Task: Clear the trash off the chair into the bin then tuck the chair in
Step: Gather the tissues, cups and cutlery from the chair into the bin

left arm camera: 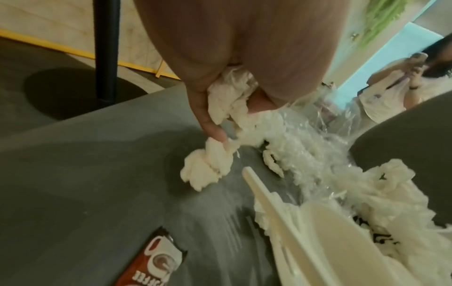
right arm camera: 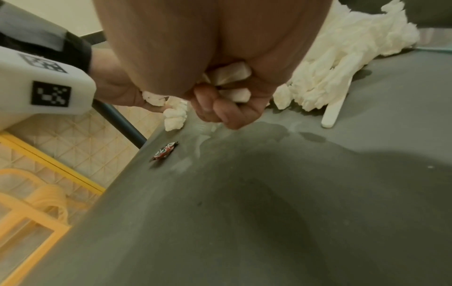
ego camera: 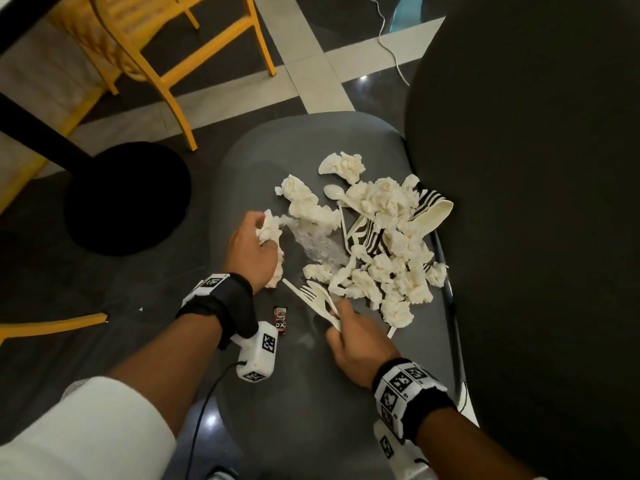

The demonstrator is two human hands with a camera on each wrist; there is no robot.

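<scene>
- Left hand (ego camera: 250, 245) clenching crumpled white paper napkins (ego camera: 273, 237); right hand (ego camera: 356, 336) gripping cream plastic forks (ego camera: 320, 301).
- Remaining napkin pile (ego camera: 384, 251) lying mid-seat on the smooth grey plastic chair (ego camera: 304, 393), beside clear crinkled film (ego camera: 317, 245).
- Seeming light, soft, compressible; bunching by handfuls likely working best.
- Brown coffee sachet (ego camera: 280, 321) lying nearer the seat's front.
- Yellow wooden chair (ego camera: 166, 53) standing beyond the seat on tiled floor.

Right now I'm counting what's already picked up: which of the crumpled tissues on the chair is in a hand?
The tissue wad at the pile's left edge: the left hand grips it; the other wads lie loose on the seat.
</scene>
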